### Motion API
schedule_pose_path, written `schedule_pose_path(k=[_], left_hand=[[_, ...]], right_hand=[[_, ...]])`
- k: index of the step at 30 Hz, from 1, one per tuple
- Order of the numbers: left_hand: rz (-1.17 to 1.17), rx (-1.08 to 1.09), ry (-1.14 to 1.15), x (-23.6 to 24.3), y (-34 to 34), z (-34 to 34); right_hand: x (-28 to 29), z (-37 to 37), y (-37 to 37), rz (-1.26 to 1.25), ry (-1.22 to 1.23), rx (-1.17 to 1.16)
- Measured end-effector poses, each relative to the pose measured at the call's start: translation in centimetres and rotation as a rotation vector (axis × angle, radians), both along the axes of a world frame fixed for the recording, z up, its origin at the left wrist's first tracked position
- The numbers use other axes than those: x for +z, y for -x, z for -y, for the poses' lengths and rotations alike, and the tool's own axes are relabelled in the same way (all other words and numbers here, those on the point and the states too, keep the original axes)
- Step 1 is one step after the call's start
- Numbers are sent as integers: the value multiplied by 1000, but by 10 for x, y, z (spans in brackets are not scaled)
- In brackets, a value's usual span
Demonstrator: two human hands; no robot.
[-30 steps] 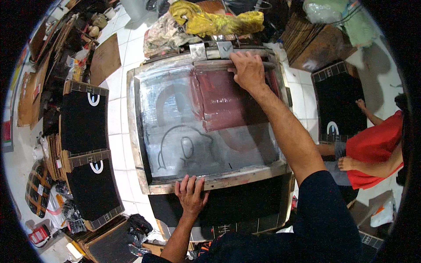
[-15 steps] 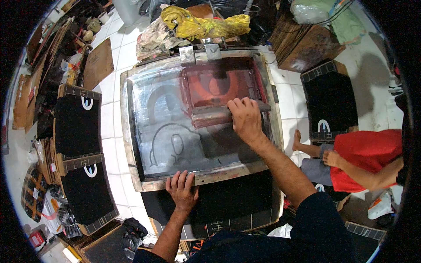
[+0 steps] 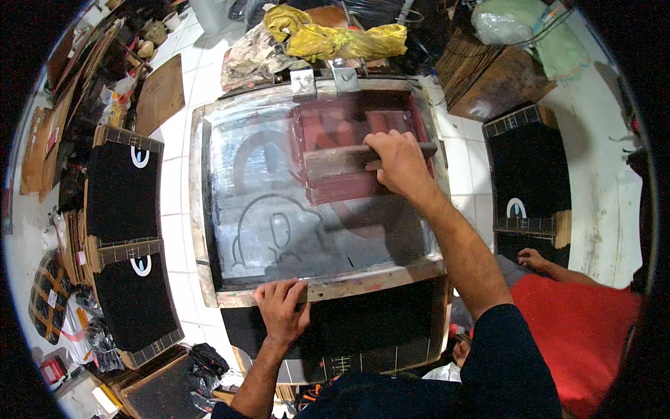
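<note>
A large screen-printing frame lies before me, its pale mesh marked with curved drawn outlines. Dark red ink covers a rectangle at its far right. My right hand is closed around a long brown squeegee, which stands across that inked area. At the near rail, left of the middle, my left hand has its fingers curled over the wood. Beneath the frame, a black sheet with white line marks sticks out on my side. The squeegee's lower edge and the ink under my right hand are partly hidden.
Metal clamps hold the frame's far rail, with a yellow cloth behind. Black printed sheets on stacks stand left, and another stack right. A person in red is close on my right.
My right hand has pushed the squeegee away from me over the red ink, and its broad face shows more. My left hand stays on the rail. The person in red has come nearer.
</note>
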State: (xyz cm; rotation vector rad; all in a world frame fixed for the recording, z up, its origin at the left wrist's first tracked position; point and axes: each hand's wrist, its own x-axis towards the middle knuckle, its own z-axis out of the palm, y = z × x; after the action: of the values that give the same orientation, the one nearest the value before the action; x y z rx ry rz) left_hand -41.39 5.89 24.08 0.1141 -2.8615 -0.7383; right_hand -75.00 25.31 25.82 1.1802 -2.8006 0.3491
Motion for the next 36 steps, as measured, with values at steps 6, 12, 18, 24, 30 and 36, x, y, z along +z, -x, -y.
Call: schedule_pose_path(k=[6, 12, 18, 24, 30, 36], left_hand=[[44, 21, -9, 6, 2, -2], [51, 24, -2, 7, -1, -3], [-80, -29, -27, 29, 11, -1], [-108, -148, 57, 151, 18, 7], [-888, 306, 173, 175, 10, 76], [266, 1037, -329, -120, -171, 198]], right_hand=[[-7, 54, 120, -19, -81, -38], [-15, 54, 115, -252, 187, -123], [14, -22, -125, -101, 207, -322], [79, -41, -223, -249, 407, -314], [234, -19, -133, -513, 507, -257], [329, 11, -44, -290, 511, -415]])
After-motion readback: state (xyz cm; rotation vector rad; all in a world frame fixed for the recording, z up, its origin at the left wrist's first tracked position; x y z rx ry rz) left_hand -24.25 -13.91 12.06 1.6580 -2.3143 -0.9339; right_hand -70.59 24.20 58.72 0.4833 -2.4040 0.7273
